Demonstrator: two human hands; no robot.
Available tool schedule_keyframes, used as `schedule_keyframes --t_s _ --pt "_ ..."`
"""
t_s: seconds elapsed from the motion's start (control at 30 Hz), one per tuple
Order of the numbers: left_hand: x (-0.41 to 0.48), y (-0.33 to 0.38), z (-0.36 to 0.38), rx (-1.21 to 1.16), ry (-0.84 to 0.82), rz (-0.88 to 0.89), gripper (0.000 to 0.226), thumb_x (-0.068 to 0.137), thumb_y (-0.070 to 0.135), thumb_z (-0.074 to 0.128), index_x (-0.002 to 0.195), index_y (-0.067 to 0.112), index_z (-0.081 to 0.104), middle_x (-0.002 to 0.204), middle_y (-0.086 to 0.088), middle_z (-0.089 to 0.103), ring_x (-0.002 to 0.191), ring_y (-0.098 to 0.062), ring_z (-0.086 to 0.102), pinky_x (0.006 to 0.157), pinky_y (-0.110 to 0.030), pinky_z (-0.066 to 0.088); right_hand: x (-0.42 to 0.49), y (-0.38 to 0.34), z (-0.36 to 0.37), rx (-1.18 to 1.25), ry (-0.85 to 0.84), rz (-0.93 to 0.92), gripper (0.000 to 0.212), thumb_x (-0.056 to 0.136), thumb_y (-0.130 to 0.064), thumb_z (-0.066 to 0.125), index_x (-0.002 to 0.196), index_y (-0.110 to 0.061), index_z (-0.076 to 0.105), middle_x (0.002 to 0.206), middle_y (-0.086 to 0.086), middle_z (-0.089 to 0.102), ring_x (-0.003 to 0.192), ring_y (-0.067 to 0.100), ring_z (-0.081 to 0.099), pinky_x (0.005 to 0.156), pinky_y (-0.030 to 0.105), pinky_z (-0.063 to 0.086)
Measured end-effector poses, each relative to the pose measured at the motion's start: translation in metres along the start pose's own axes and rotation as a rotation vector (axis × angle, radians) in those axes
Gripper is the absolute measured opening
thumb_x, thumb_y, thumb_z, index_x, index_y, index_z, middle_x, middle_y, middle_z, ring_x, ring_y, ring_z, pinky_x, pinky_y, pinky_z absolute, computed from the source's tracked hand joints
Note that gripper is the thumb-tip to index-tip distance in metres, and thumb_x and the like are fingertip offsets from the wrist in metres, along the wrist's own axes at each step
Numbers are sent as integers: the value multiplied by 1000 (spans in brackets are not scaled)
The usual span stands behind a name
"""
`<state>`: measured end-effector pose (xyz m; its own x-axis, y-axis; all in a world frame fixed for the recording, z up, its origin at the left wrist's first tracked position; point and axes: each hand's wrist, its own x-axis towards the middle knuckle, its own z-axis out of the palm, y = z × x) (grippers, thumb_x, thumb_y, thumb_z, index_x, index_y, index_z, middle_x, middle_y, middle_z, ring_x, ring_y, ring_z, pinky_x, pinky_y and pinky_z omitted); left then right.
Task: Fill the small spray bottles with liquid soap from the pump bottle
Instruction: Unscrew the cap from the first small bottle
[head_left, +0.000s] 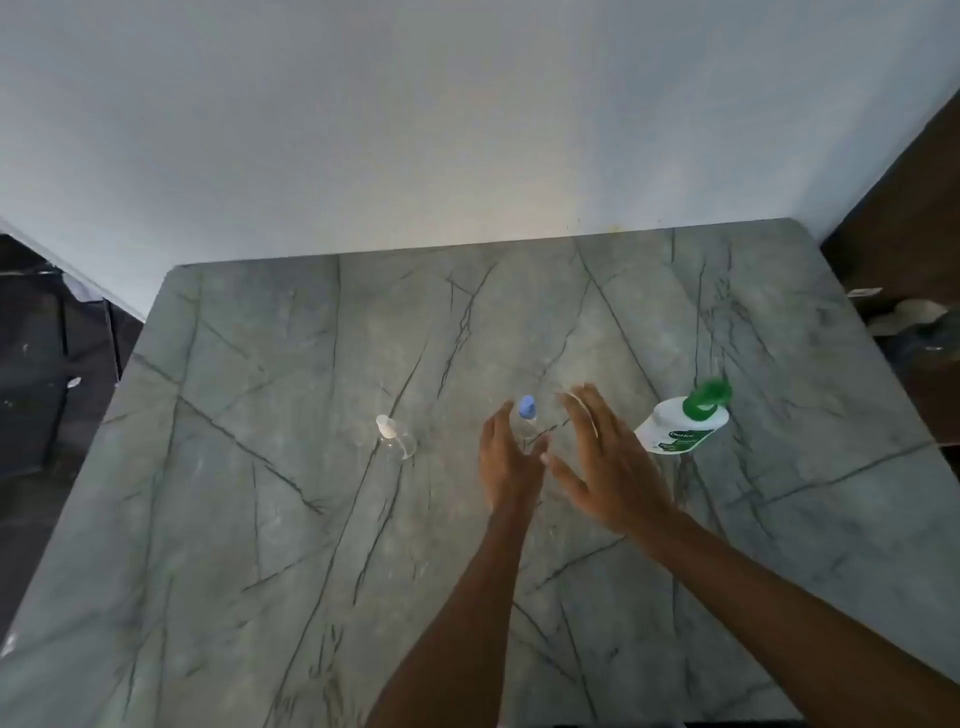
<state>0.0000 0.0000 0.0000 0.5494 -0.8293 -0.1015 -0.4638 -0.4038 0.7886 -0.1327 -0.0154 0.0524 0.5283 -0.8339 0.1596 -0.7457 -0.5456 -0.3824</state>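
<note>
At table (260, 519) centre, well from edges, left hand (511, 460) and right hand (605, 467) released, flanking blue-capped spray bottle (527, 415)

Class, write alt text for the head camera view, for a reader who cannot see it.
The left hand and right hand, both open, flank a small blue-capped spray bottle on a grey marble table. A white-capped spray bottle sits to its left, a green-topped pump bottle to its right.
</note>
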Motion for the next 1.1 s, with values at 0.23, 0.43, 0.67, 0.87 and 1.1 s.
schedule_keyframes --t_s 0.23,0.43,0.67,0.87,1.1 --pt "-3 9 -4 -42 55 -3 11 85 21 62 95 24 61 86 10 64 74 -5 60 63 -21 44 10 1 5 196 31 35 63 96 -46 48 145 -9 33 142 13 45 129 28 48 92 42 52" --pt "-23 5 -18 97 55 137 25 88 31 66 111 22 61 105 7 66 89 -8 62 73 -22 52 24 -4 0 437 5 171 60 91 -44 61 139 -14 42 126 3 56 103 14 59 82 23 47" --pt "-68 8 -47 165 52 318 39 78 18 78 114 14 63 109 0 63 88 -9 61 72 -18 51 11 -13 -17 508 -95 101 38 82 -35 76 109 -11 64 97 2 70 79 7 63 74 20 55" --pt "-88 8 -69 136 41 351 42 78 25 79 114 10 64 108 -2 64 89 -9 61 74 -21 52 -4 -27 -35 560 -90 34 24 79 -28 81 85 -7 70 78 -4 69 67 0 61 65 4 45" --pt "-81 2 -91 106 -68 400 37 77 30 79 110 14 70 101 3 72 83 -8 65 74 -25 54 0 -38 -42 491 -138 1 17 76 -20 82 84 -8 73 78 0 72 64 1 58 62 4 41"
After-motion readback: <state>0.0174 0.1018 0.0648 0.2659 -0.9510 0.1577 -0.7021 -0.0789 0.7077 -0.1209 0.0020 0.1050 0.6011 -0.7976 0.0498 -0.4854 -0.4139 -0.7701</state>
